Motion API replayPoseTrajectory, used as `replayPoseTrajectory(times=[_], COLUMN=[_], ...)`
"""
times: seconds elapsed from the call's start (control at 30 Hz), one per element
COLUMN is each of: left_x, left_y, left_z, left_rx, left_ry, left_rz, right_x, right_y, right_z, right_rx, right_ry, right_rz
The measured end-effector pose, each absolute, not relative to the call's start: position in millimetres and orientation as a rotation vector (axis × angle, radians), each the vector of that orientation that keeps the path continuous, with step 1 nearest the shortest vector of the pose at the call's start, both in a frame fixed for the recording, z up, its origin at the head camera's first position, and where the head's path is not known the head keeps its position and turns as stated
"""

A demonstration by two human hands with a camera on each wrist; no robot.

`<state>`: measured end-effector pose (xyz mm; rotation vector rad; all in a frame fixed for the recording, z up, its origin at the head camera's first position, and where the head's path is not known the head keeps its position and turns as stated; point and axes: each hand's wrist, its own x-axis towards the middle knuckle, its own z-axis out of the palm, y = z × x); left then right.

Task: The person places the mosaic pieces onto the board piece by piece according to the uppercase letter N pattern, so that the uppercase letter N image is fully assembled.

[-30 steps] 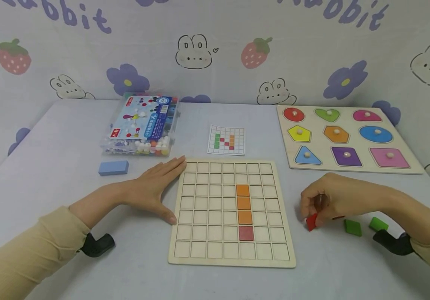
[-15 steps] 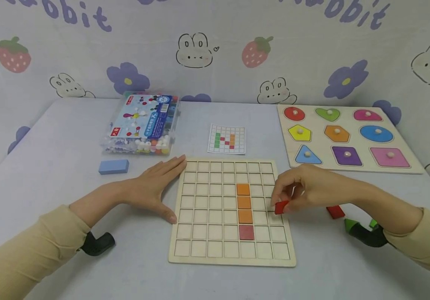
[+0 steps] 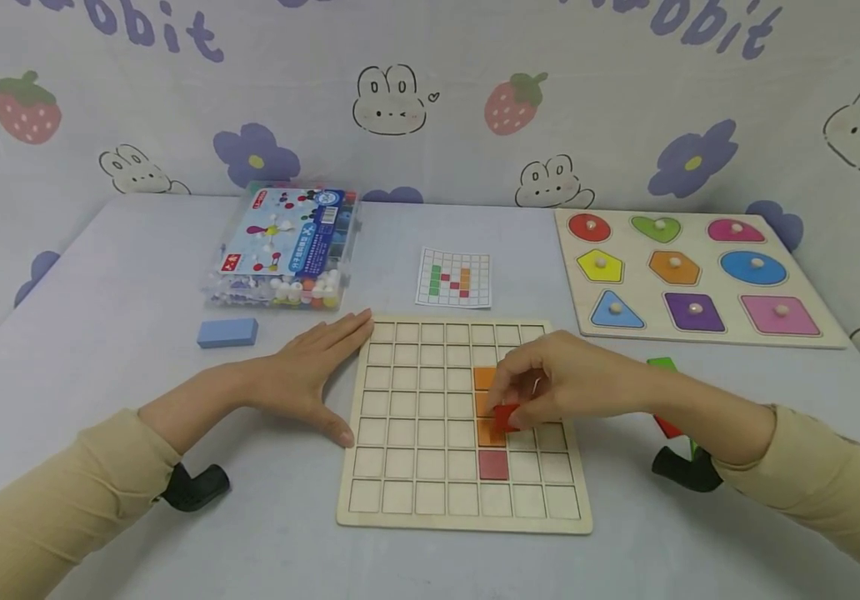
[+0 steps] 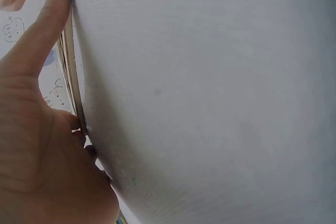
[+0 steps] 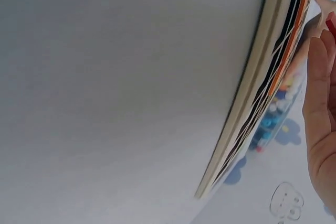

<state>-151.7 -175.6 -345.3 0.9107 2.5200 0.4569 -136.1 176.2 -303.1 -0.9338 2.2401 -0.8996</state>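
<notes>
Pinched between the thumb and fingers of the right hand [image 3: 550,379], the red tile [image 3: 507,417] is over the column of orange tiles [image 3: 483,378] on the gridded board [image 3: 467,524]; from my feeds I cannot tell whether it touches them. Half a second ago I saw it at the board's right edge, and a second ago over the table beyond that edge. On the opposite side the left hand [image 3: 310,371] has not shifted, its thumb and fingers spread against the board's left edge. Filled so far are four cells of the fifth column: three orange, then a seated red tile [image 3: 493,464] directly below. Beyond the right forearm I now see a green tile [image 3: 662,363], hidden before. Past the left hand, a clear box [image 3: 272,237] shows white beads [image 3: 289,292] in front, orange and yellow ones near them, blue pieces along its right side. Far right, the puzzle board [image 3: 651,302] holds nine knobbed shapes.
</notes>
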Motion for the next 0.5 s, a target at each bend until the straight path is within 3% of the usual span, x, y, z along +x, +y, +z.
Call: replayPoseTrajectory(times=[0.5], left_x=[-152], left_y=[-175], left_z=[-346], left_rx=[0.915], left_ry=[2.519], left_rz=[0.471], right_x=[-137], right_y=[145], right_z=[-299], right_rx=[-1.012], right_ry=[2.241], right_rz=[-0.865])
